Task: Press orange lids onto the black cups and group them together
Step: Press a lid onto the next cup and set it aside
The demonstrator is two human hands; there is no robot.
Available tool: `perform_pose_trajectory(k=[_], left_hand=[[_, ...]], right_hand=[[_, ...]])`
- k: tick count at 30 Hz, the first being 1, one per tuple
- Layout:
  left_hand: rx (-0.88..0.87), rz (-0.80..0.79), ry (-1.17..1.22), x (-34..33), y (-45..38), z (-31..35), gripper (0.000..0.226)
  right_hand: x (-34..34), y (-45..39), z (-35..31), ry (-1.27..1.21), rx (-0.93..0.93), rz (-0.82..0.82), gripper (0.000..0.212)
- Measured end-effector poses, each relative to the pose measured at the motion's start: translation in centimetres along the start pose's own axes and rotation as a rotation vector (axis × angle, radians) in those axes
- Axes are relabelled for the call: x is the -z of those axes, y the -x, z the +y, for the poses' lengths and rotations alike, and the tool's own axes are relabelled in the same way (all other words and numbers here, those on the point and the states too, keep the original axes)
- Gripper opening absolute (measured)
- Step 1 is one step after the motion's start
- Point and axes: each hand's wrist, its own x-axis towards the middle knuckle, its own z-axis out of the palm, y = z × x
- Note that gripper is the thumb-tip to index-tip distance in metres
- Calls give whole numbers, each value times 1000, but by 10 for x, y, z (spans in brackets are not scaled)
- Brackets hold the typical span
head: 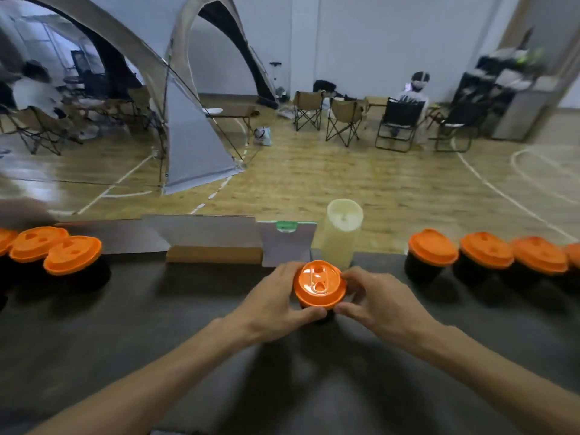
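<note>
**Seating a lid on the centre cup**

Pressing is under way at mid-table: both hands are working the rim of one orange lid [319, 284] sitting on a black cup [323, 316], of which only a sliver is showing below the lid. The left hand [276, 304] is curling round the lid's left edge, thumb at the near rim; the right hand [373, 304] is pinching the right edge the same way. Both are clamped on the lid, not on the cup wall.

Appearance: the lid is looking glossy, round, with a raised sip tab and small recesses on top. Whether it is fully snapped down cannot be told from here.

Handling, as judged: cup and lid are probably light, thin and easily crushed, and the glossy plastic is likely slippery. Pressure is best kept on the lid's outer rim, working round it, with the table [157, 324] taking the load.

Lidded cups are already standing in two groups: one at far left [72, 255], one at far right [433, 252]. A pale bottle [340, 233] is standing just behind the centre cup.
</note>
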Motion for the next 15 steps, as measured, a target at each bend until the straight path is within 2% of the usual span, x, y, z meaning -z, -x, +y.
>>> perform_pose_trajectory(k=[6,15], left_hand=[[-73,-38,-14,-64,-42,60,79],[-147,-12,-12,-95,-45,68,66]], right_hand=[[21,39,83,-45,-134,27,50],[21,51,122,-258,-79,6,47]])
